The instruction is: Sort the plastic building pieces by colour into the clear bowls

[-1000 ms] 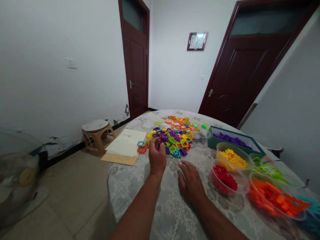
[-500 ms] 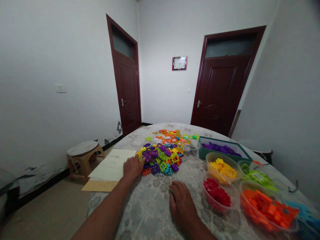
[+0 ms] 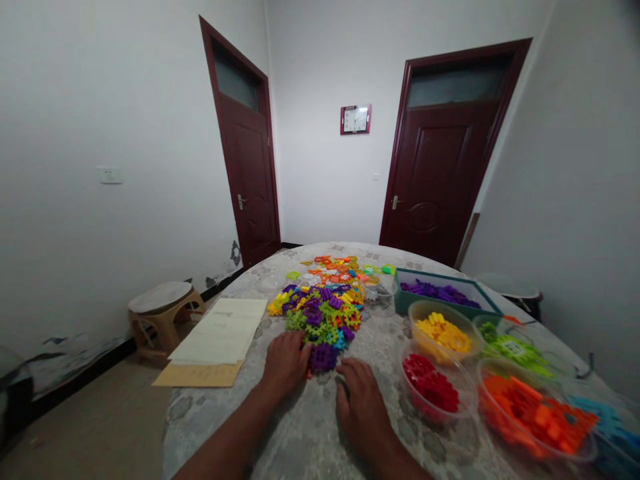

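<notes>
flanking the pile [image 3: 325, 313] at its near edge, curled hands [image 3: 284, 361], grip unclear, have bare tablecloth [image 3: 386, 347] rightward.

Interlocking toy pieces [image 3: 323, 310] are lying heaped on the tablecloth [image 3: 315, 430] ahead of the left hand [image 3: 284, 361], some lying between it and the right hand [image 3: 363, 400]. Left of the left hand, one paper sheet [image 3: 220, 330] is overlapping another [image 3: 197, 375]. Right of the right hand, tubs [image 3: 467, 393] are holding more pieces [image 3: 430, 381], a box [image 3: 401, 303] sitting behind them.

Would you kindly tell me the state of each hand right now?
Left hand: at the colourful pieces; grip cannot be told.
Right hand: loosely open, nothing visibly held.
</notes>
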The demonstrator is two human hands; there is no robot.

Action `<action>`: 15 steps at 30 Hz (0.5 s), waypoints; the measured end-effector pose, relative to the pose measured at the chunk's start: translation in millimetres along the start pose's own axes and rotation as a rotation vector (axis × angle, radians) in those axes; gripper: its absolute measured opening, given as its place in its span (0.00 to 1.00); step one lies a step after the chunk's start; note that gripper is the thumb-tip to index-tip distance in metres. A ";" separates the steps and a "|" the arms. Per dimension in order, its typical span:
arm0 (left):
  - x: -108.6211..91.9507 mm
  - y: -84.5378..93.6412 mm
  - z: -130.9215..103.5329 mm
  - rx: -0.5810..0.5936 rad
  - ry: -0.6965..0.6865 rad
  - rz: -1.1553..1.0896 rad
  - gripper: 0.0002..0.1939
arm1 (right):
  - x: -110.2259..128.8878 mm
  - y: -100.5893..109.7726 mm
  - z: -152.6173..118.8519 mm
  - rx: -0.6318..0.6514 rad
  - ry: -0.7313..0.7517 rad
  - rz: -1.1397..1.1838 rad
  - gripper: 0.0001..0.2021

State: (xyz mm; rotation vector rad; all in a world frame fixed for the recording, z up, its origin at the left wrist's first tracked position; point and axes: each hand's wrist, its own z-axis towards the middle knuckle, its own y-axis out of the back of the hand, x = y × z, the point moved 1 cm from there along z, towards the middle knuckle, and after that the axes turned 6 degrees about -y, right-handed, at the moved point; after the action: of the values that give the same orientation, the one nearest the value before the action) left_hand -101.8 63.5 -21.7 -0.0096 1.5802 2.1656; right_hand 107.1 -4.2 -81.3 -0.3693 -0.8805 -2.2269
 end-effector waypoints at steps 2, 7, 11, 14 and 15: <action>-7.7 -5.7 -6.7 -0.014 -0.026 -0.022 0.19 | 0.1 0.1 1.5 0.005 -0.016 0.007 0.19; -22.7 -23.7 -25.1 -0.110 -0.105 -0.114 0.18 | 1.3 8.3 8.8 0.007 -0.175 0.028 0.14; -42.3 -31.0 -37.9 -0.228 -0.275 -0.248 0.19 | 6.2 19.5 16.1 0.036 -0.263 0.048 0.13; -54.7 -27.2 -38.6 -0.260 -0.302 -0.361 0.18 | 8.6 24.2 19.0 0.057 -0.267 0.069 0.12; -55.9 -24.3 -36.8 -0.267 -0.296 -0.385 0.18 | 8.8 24.8 19.2 0.062 -0.265 0.072 0.12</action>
State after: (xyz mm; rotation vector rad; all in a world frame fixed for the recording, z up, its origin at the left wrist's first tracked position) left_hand -52.4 16.1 -41.2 -0.0678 1.0230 1.9492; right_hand 118.5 -8.4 -51.0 -0.6673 -1.0538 -2.1099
